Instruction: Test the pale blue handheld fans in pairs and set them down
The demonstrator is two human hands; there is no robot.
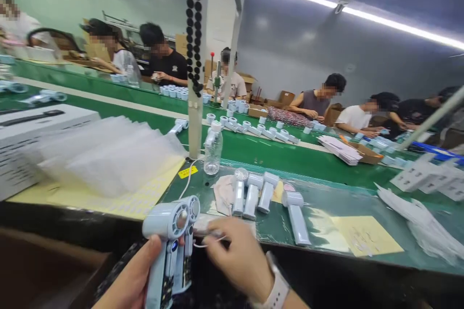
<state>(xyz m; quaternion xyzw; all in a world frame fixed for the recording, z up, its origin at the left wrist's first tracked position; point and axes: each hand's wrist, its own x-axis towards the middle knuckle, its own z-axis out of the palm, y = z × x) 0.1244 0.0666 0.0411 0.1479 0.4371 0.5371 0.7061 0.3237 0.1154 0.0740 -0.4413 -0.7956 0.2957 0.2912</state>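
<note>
Two pale blue handheld fans (159, 220) are gripped side by side in my left hand (135, 273), heads up, in front of the bench edge. Their handles show dark circuit parts along the side facing right, and a small blue light shows on the nearer one. Just right of them, my right hand (239, 257), wearing a white-strapped watch (276, 284), pinches a thin white cable (199, 246); its fingertips are blurred and the cable's end is unclear. Beyond that hand, several more fans (251, 196) lie on the bench, with another fan (297, 219) to the right.
A clear plastic bottle (213, 149) stands by a metal post (195, 125). Translucent bags (108, 154) and a white box (32, 145) are at left; a yellow paper (368, 235) lies at right. Behind runs a green conveyor (246, 152) with fans, and several people work across it.
</note>
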